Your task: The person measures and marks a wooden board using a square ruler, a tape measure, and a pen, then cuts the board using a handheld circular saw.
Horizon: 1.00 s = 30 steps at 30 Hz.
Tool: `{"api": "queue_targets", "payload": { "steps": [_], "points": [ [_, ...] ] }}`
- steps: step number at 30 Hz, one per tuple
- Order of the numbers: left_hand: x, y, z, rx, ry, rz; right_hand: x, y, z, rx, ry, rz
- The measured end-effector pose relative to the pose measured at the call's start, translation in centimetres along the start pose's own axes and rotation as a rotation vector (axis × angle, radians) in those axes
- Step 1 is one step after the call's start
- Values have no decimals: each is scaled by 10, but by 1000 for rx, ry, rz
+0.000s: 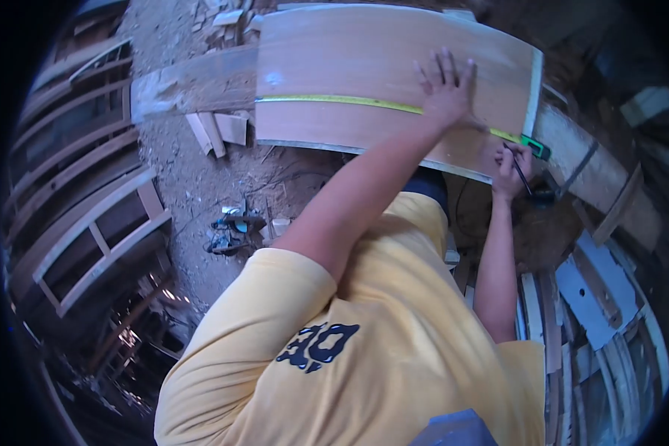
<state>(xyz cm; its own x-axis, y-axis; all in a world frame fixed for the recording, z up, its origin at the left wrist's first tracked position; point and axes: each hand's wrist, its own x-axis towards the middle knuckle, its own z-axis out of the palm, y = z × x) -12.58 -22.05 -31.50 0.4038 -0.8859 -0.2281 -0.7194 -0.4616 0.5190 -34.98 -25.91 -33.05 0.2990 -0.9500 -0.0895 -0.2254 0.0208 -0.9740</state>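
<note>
A wide wooden board (334, 52) lies in front of me, with a yellow tape measure blade (334, 100) drawn out across it. My left hand (446, 97) rests flat on the board with fingers spread, over part of the blade. Near the board's right end sits the green and black tape measure case (535, 147). Just below that case, my right hand (511, 169) grips a dark, thin pencil or pen (522, 177), its tip at the board near the blade. Which of the two it is, I cannot tell.
Wooden frames (100, 238) stand on the left. A blue power tool (233, 229) lies on the dirt floor amid cords, near wood offcuts (217, 134). Planks and strips (609, 357) are stacked at lower right. Another beam (193, 78) runs beneath the board.
</note>
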Motion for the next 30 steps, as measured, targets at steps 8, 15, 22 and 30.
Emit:
{"api": "queue_targets", "payload": {
  "steps": [8, 15, 22, 30],
  "points": [
    [3, -6, 7, 100, 22, 10, -5, -10, 10, -52, 83, -80],
    [3, -7, 9, 122, -3, 18, -5, -11, 8, -118, 68, -118],
    [4, -9, 10, 143, -14, 16, 0, -18, 2, -202, 6, -154],
    [5, -10, 10, 141, -16, 31, 7, -26, 8, -420, 27, -137]
  ]
}}
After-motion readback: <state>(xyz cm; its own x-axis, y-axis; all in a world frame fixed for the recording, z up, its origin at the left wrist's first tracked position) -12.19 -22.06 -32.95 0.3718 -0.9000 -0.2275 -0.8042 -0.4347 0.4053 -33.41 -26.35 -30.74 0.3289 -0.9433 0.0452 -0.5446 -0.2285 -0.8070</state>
